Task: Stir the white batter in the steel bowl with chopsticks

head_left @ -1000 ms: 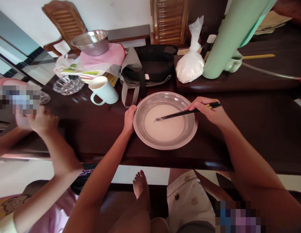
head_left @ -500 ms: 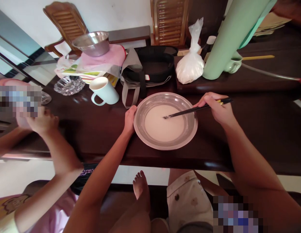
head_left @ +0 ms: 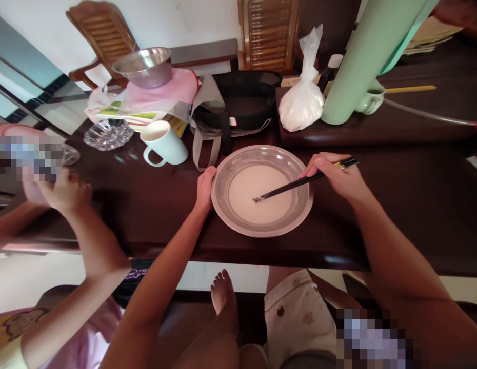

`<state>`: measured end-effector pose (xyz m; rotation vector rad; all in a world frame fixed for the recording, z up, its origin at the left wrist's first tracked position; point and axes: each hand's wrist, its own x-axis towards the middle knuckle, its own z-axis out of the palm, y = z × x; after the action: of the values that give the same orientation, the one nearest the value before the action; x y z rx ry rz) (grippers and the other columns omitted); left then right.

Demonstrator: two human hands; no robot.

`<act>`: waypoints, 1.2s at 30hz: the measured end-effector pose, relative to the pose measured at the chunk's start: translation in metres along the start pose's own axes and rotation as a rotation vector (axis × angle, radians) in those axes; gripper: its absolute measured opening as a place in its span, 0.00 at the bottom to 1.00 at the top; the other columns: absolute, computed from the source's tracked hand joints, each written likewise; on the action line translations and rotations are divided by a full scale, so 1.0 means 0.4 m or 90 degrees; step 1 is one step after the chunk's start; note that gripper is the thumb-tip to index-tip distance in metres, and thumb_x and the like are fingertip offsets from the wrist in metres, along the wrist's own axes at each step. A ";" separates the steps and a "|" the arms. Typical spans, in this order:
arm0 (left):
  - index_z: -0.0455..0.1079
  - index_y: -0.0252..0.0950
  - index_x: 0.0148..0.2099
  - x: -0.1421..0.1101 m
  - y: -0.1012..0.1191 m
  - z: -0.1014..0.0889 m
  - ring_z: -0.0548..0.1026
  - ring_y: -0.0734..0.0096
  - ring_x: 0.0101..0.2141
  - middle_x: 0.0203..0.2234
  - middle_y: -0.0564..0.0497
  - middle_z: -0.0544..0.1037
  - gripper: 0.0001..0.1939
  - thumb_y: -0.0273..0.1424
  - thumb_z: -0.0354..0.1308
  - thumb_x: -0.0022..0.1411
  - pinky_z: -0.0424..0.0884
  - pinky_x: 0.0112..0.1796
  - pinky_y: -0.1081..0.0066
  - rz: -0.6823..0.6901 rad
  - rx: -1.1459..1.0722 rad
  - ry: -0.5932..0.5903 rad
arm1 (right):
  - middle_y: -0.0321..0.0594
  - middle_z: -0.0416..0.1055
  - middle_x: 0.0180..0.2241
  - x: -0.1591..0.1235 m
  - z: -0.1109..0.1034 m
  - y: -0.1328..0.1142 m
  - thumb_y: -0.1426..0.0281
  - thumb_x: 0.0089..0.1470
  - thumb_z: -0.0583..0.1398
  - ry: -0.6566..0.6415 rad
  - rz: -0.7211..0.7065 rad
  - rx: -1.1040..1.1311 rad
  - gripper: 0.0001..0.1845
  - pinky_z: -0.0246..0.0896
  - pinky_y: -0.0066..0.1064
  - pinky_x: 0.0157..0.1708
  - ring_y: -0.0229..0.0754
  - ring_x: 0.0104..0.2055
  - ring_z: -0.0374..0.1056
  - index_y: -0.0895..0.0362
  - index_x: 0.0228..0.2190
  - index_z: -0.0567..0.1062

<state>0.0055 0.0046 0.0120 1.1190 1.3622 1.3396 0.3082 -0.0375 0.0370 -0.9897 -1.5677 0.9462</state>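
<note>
A wide metal bowl (head_left: 223, 205) stands on the dark table in front of me, with a milky white liquid (head_left: 257, 184) in it. My left hand (head_left: 205, 188) grips the bowl's left rim, part of its fingers hidden by the bowl. In my right hand (head_left: 336, 171) is a pair of black chopsticks (head_left: 288, 187) with gold bands near the top. They slant down leftward over the bowl, and their tips are in the liquid near its middle.
Behind the bowl are a black and grey bag (head_left: 242, 105), a white mug (head_left: 165, 145), a knotted bag of white powder (head_left: 301, 105) and a tall green cylinder (head_left: 361, 66). A glass dish (head_left: 107, 136) lies left. Another person's hands (head_left: 69, 192) are at far left.
The chopstick tips have moved slightly left and toward me through the liquid. My right hand has shifted a little left and down. My left hand stays on the rim.
</note>
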 end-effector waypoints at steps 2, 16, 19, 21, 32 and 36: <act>0.53 0.37 0.18 -0.001 0.001 0.000 0.52 0.77 0.22 0.17 0.57 0.55 0.20 0.26 0.51 0.61 0.57 0.25 0.77 0.008 0.003 -0.002 | 0.37 0.79 0.29 0.000 0.004 -0.004 0.60 0.59 0.59 -0.024 0.007 -0.044 0.15 0.70 0.38 0.40 0.43 0.35 0.76 0.51 0.26 0.79; 0.53 0.37 0.18 0.000 0.002 0.001 0.53 0.76 0.22 0.17 0.57 0.55 0.20 0.25 0.51 0.61 0.58 0.25 0.77 -0.004 0.007 0.008 | 0.38 0.78 0.28 0.002 -0.003 0.000 0.62 0.59 0.60 0.053 -0.006 -0.040 0.14 0.69 0.34 0.39 0.41 0.35 0.76 0.52 0.24 0.79; 0.52 0.37 0.18 -0.003 0.005 0.002 0.52 0.76 0.22 0.17 0.57 0.55 0.20 0.25 0.51 0.62 0.57 0.25 0.76 -0.006 0.008 0.003 | 0.37 0.76 0.24 0.001 -0.007 0.005 0.60 0.59 0.59 0.062 -0.008 0.025 0.17 0.69 0.35 0.37 0.41 0.31 0.76 0.53 0.22 0.78; 0.53 0.37 0.18 -0.005 0.006 0.002 0.52 0.76 0.22 0.17 0.57 0.55 0.20 0.25 0.51 0.62 0.57 0.25 0.76 -0.007 0.004 0.003 | 0.37 0.77 0.25 0.001 -0.004 0.004 0.60 0.59 0.59 0.015 0.006 0.022 0.17 0.70 0.36 0.37 0.42 0.31 0.75 0.53 0.22 0.78; 0.52 0.37 0.18 -0.002 0.002 0.001 0.52 0.77 0.22 0.17 0.57 0.54 0.20 0.25 0.50 0.62 0.56 0.24 0.76 0.000 0.001 -0.006 | 0.36 0.77 0.25 0.002 -0.007 0.004 0.61 0.60 0.59 0.005 -0.013 0.019 0.17 0.69 0.35 0.36 0.41 0.31 0.75 0.53 0.22 0.78; 0.52 0.37 0.19 -0.002 0.003 0.001 0.52 0.77 0.22 0.17 0.57 0.54 0.19 0.25 0.50 0.62 0.56 0.25 0.76 0.004 -0.001 0.000 | 0.37 0.79 0.30 0.002 -0.005 0.000 0.61 0.59 0.60 0.000 -0.006 -0.059 0.13 0.70 0.36 0.39 0.42 0.36 0.76 0.51 0.26 0.80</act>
<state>0.0059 0.0040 0.0131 1.1241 1.3581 1.3449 0.3099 -0.0366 0.0375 -1.0461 -1.6274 0.8730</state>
